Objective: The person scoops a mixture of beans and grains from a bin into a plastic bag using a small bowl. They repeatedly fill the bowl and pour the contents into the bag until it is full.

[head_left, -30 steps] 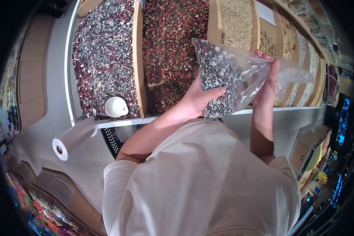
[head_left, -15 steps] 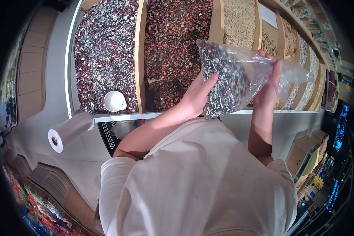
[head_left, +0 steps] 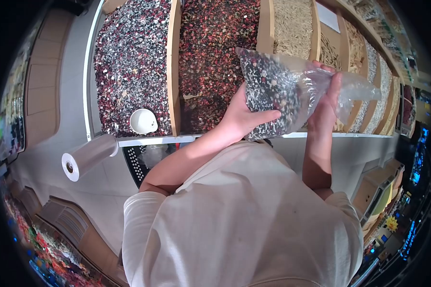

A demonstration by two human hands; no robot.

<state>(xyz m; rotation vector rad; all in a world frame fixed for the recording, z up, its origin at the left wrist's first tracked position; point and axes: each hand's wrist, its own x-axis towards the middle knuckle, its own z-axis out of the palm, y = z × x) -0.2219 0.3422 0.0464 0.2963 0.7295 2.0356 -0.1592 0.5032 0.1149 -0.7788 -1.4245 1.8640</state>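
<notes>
A clear plastic bag point(head_left: 268, 91) partly filled with a dark and white mix of grains and beans is held above the front of the bins. My left hand point(head_left: 244, 115) supports its filled end, thumb lying across the front and the other fingers hidden behind. Around the gathered, slack part of the bag, my right hand point(head_left: 325, 95) is closed. The empty end of the plastic trails off to the right past that hand. Below the bag is the front edge of the bins.
A bin of black, white and red mixed grains point(head_left: 131, 62) holds a white scoop point(head_left: 143, 121). Beside it lies a redder bean mix point(head_left: 218, 48), then a bin of pale grains point(head_left: 292, 28). Wooden dividers point(head_left: 173, 71) part them. A roll of plastic bags point(head_left: 88, 155) sticks out at the front left.
My left thumb has moved right and down across the bag. The bag's filled end has tipped slightly, its contents spread more toward the right. My right hand keeps its hold.
</notes>
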